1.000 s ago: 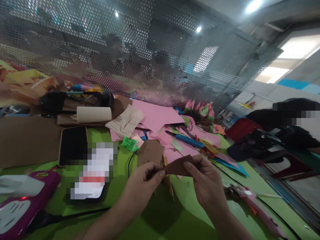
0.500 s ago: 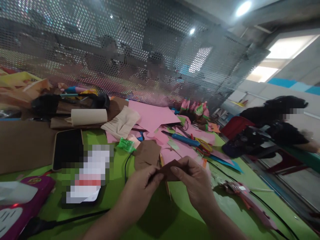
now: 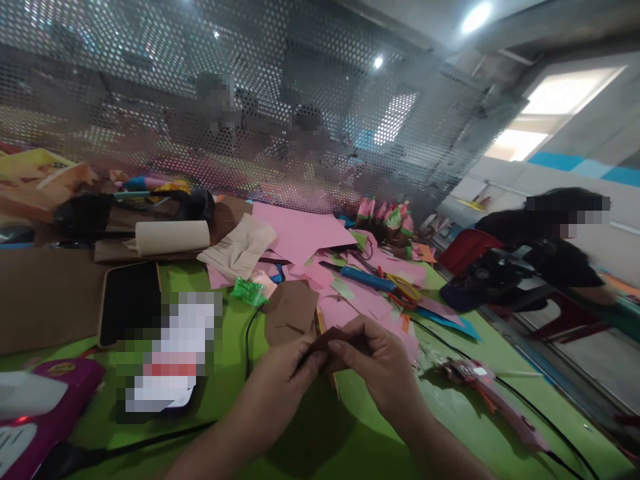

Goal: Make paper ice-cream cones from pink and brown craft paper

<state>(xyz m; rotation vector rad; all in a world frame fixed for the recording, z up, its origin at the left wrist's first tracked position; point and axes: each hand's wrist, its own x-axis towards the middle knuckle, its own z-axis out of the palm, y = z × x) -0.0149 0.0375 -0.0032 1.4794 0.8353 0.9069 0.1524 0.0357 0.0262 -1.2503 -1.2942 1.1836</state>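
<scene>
Pinching small, dark brown paper (image 3: 329, 339), left hand (image 3: 286, 365) and right hand (image 3: 381, 361) partly cover it.

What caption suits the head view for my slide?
Left hand and right hand pinch brown paper above a cluttered green table.

Forearms (image 3: 235, 423) bare, angled inward. Left hand (image 3: 290, 363), right hand (image 3: 376, 353) near each other, each in thumb-and-finger pinch.

Perforated screen (image 3: 265, 93), bright ceiling light (image 3: 477, 18)
</scene>
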